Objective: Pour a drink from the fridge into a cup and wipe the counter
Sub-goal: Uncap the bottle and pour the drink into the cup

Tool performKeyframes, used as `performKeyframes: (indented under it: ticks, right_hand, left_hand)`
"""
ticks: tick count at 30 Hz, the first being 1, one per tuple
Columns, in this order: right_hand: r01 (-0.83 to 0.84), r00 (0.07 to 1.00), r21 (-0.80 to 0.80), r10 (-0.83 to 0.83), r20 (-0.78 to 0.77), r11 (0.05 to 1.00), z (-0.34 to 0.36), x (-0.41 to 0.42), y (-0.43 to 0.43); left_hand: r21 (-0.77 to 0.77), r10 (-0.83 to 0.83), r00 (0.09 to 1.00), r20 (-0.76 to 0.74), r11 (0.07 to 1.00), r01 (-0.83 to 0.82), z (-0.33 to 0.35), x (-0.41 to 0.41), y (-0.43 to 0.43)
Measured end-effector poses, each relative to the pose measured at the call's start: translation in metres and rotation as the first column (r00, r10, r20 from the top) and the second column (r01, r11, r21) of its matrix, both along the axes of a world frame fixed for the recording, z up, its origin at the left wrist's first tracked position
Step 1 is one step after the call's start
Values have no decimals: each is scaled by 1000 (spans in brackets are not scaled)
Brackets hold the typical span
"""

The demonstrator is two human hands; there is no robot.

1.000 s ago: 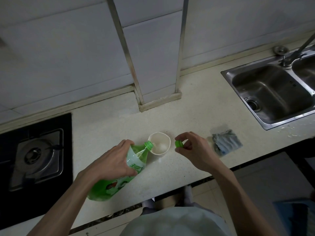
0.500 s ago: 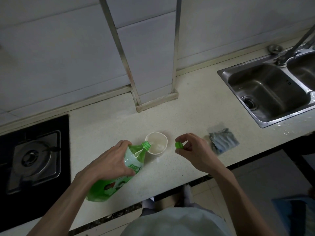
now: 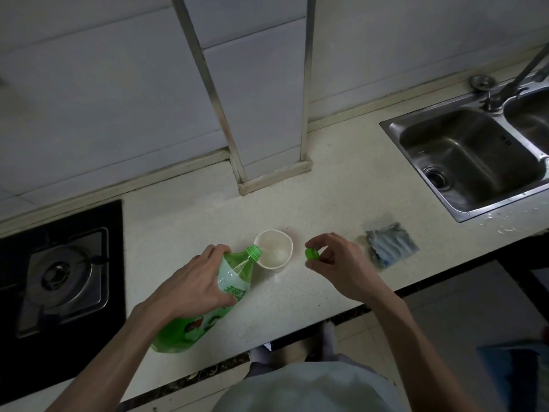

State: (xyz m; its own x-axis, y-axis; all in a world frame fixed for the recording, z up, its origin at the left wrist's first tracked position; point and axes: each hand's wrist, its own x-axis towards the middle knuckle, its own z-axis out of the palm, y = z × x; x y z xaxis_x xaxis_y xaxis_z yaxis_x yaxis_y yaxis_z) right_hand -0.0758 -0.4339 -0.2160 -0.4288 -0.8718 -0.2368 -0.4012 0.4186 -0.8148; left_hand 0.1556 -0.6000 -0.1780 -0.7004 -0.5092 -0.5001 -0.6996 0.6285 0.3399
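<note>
My left hand (image 3: 190, 285) grips a green plastic drink bottle (image 3: 208, 313) around its upper body. The bottle is tilted, and its open neck rests at the left rim of a white cup (image 3: 274, 248) standing on the pale counter (image 3: 312, 209). My right hand (image 3: 335, 264) hovers just right of the cup and pinches the green bottle cap (image 3: 312, 253) between thumb and fingers. A folded blue-grey cloth (image 3: 390, 245) lies on the counter to the right of that hand.
A gas hob (image 3: 59, 278) is set into the counter at the left. A steel sink (image 3: 469, 162) with a tap (image 3: 517, 78) lies at the right. A tiled pillar (image 3: 261, 114) juts out behind the cup. The counter's front edge runs just below my hands.
The bottle's neck has stayed at the cup's rim and both hands have kept their grips. The view has shifted slightly; nothing else has moved.
</note>
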Motion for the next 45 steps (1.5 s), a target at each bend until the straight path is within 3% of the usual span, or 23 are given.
performKeyframes:
  ticks: [45]
  right_hand:
    - [-14, 1000, 17, 14, 4, 1000, 4, 5, 1]
  left_hand:
    - [-15, -23, 999, 37, 1000, 23, 3, 2, 5]
